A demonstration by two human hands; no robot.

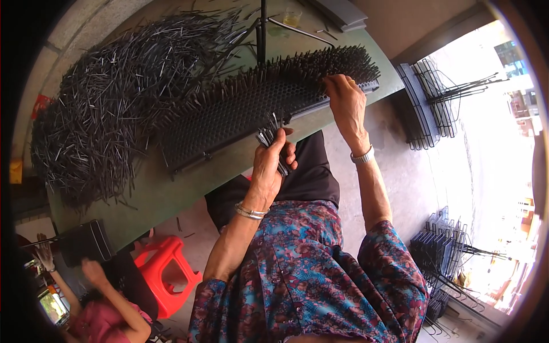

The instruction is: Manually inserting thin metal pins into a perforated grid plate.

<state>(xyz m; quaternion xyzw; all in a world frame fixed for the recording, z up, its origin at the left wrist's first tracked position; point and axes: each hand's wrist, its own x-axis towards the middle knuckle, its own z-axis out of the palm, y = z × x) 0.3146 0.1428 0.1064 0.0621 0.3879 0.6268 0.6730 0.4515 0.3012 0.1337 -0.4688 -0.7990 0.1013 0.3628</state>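
Note:
My left hand [269,163] is closed around a bundle of thin dark sticks [267,136], their shiny ends poking up past the thumb. In front of it, a long black board full of holes [223,123] lies aslant on the table. Dark sticks [297,66] stand upright along its far side and crowd its right end. Over that right end, my right hand [346,94] has its fingers pinched together at the edge of the standing sticks; its fingertips are partly hidden, so what they hold cannot be made out.
Loose dark sticks [126,86] are heaped across the left of the green table [137,211]. A metal stand [262,40] rises behind the board, near a cup [292,18]. On the floor are a red stool [166,274] and black wire racks [437,246]. Another person [108,314] works at lower left.

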